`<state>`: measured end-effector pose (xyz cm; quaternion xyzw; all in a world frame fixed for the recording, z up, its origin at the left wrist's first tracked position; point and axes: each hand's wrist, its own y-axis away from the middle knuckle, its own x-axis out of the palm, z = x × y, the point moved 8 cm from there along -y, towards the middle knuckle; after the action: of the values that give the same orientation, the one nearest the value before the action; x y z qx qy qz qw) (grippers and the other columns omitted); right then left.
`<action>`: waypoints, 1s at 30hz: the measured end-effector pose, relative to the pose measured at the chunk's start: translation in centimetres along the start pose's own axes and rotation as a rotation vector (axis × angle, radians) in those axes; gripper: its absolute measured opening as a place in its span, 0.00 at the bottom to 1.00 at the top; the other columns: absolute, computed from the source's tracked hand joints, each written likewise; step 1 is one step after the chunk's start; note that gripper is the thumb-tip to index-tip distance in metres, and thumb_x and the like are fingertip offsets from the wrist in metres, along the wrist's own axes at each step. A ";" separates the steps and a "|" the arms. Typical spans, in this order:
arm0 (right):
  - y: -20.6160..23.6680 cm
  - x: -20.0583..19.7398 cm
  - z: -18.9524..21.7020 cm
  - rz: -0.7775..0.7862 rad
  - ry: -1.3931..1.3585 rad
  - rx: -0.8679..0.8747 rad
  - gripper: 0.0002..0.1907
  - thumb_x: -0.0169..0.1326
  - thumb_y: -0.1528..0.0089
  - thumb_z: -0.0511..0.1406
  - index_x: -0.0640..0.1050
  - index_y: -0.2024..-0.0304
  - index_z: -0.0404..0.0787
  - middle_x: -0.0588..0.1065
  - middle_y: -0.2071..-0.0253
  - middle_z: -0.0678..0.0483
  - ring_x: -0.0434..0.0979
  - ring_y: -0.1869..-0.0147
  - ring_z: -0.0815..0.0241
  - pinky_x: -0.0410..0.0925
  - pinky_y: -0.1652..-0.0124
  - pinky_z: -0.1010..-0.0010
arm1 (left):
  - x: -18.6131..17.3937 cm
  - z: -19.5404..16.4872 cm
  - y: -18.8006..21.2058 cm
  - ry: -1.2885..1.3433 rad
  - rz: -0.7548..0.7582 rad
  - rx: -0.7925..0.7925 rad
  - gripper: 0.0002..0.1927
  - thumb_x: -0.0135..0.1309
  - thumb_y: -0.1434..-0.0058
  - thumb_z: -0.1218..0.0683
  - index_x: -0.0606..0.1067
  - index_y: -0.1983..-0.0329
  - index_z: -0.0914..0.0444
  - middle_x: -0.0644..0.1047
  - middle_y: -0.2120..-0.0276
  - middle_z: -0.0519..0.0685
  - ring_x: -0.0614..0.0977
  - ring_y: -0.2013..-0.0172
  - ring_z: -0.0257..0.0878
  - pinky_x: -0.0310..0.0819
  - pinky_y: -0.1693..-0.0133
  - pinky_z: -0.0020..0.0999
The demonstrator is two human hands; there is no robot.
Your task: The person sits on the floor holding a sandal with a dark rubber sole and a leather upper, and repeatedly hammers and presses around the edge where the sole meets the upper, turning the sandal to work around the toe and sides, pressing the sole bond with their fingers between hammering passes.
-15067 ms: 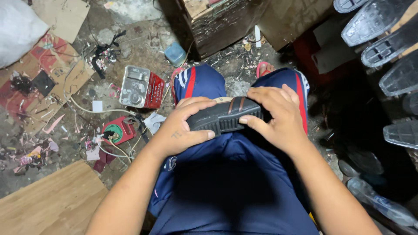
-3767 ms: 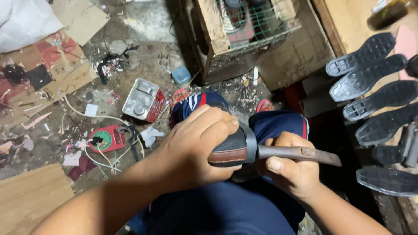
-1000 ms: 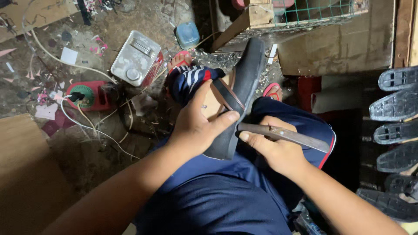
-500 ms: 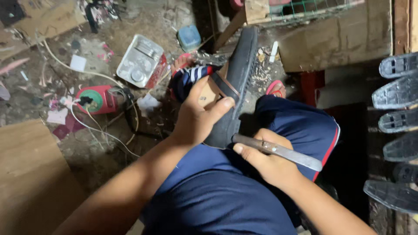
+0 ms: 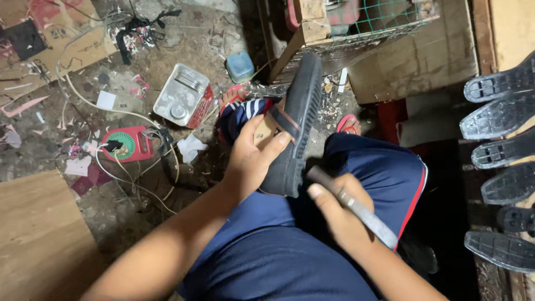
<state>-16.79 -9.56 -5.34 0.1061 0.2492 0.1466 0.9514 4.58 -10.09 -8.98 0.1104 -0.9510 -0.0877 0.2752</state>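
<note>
Dusty concrete floor (image 5: 139, 217) fills the left of the view, littered with paper scraps, offcuts and a loose white cord (image 5: 83, 103) that loops across it. On that floor sits a square metal tin (image 5: 181, 100) with red sides, lying open, and near it a round red and green device (image 5: 122, 144) with the cord running up to it. Just beyond is a small blue tub (image 5: 240, 66), and at the top a wooden crate (image 5: 340, 39) with green mesh over it. Down the right edge a row of black shoe soles (image 5: 501, 150) stands one above another, tread side out. Now to the middle: the person sits in dark blue shorts (image 5: 312, 245) with red piping, knees up. The left hand (image 5: 253, 159) is wrapped around a black shoe (image 5: 295, 125), thumb and fingers clamped on its upper, holding it tilted on edge over the left knee so the ribbed sole faces right. The heel end rests low against the lap, the toe points up toward the crate. The right hand (image 5: 337, 217) is closed around a long metal blade (image 5: 356, 209), thumb pressed along its top; the blade's far end sits just beside the heel of the shoe, though whether it touches is hard to tell.
</note>
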 end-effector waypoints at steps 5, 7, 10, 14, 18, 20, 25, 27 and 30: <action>-0.5 0.6 3.2 0.140 0.036 -0.082 0.26 0.70 0.49 0.41 0.68 0.60 0.38 0.72 0.62 0.52 0.71 0.58 0.64 0.68 0.58 0.71 | 1.4 0.0 3.8 -0.079 -0.129 0.165 0.32 0.57 0.35 0.58 0.57 0.33 0.67 0.74 0.46 0.48 0.77 0.47 0.33 0.72 0.44 0.33; 0.0 0.5 3.5 0.144 0.047 -0.067 0.27 0.72 0.50 0.41 0.67 0.64 0.38 0.72 0.62 0.49 0.71 0.59 0.63 0.69 0.58 0.70 | 1.6 -0.7 3.9 -0.185 -0.076 0.215 0.27 0.56 0.31 0.56 0.60 0.35 0.68 0.72 0.49 0.47 0.73 0.49 0.31 0.69 0.46 0.30; 2.2 0.3 4.7 0.229 -0.043 -0.232 0.26 0.71 0.47 0.41 0.66 0.66 0.39 0.74 0.53 0.49 0.74 0.54 0.63 0.70 0.54 0.71 | 0.3 -0.5 2.2 -0.081 0.001 0.013 0.20 0.52 0.29 0.48 0.67 0.43 0.66 0.72 0.60 0.46 0.73 0.62 0.32 0.71 0.60 0.31; 4.9 -0.5 4.8 0.278 0.031 -0.396 0.22 0.68 0.45 0.39 0.67 0.67 0.38 0.75 0.49 0.46 0.74 0.49 0.60 0.68 0.51 0.69 | 0.1 0.3 -1.6 0.277 0.073 -0.172 0.24 0.47 0.29 0.36 0.73 0.51 0.61 0.77 0.64 0.44 0.79 0.67 0.32 0.74 0.64 0.31; 4.9 -2.3 3.4 0.176 0.043 -0.237 0.08 0.59 0.37 0.34 0.74 0.60 0.37 0.76 0.59 0.51 0.75 0.57 0.65 0.69 0.54 0.72 | 0.1 2.0 -2.2 0.309 0.021 -0.192 0.21 0.49 0.30 0.37 0.77 0.56 0.58 0.78 0.62 0.41 0.79 0.64 0.29 0.75 0.59 0.29; 4.3 -2.6 2.4 0.123 -0.073 -0.098 0.09 0.61 0.39 0.35 0.75 0.61 0.38 0.74 0.65 0.53 0.70 0.63 0.68 0.66 0.62 0.74 | -0.2 2.7 -2.2 0.318 0.007 -0.191 0.20 0.49 0.31 0.37 0.77 0.56 0.57 0.78 0.63 0.41 0.78 0.64 0.29 0.75 0.59 0.29; 2.6 -0.5 2.9 0.059 -0.078 -0.243 0.15 0.67 0.41 0.35 0.71 0.69 0.41 0.71 0.75 0.61 0.65 0.73 0.74 0.61 0.71 0.79 | -1.1 3.0 -2.9 0.198 0.043 -0.100 0.26 0.47 0.23 0.35 0.73 0.46 0.63 0.75 0.54 0.45 0.74 0.54 0.35 0.67 0.51 0.36; 2.4 0.6 3.9 0.099 0.054 -0.432 0.18 0.69 0.42 0.35 0.68 0.72 0.42 0.69 0.77 0.62 0.64 0.74 0.74 0.60 0.72 0.79 | -1.1 1.5 -3.4 -0.124 0.033 0.079 0.33 0.43 0.24 0.34 0.69 0.35 0.66 0.72 0.37 0.44 0.71 0.36 0.32 0.60 0.34 0.34; 2.1 0.6 4.0 0.136 0.243 -0.546 0.21 0.70 0.44 0.35 0.67 0.75 0.43 0.68 0.78 0.61 0.65 0.75 0.74 0.60 0.73 0.78 | -0.2 3.0 -4.1 -0.344 0.016 -0.172 0.35 0.40 0.31 0.34 0.77 0.46 0.68 0.80 0.50 0.50 0.76 0.49 0.37 0.68 0.42 0.36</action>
<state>-14.73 -7.94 -1.61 -0.1553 0.3047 0.2829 0.8961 3.79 -13.64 -12.49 0.0625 -0.9738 -0.1841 0.1179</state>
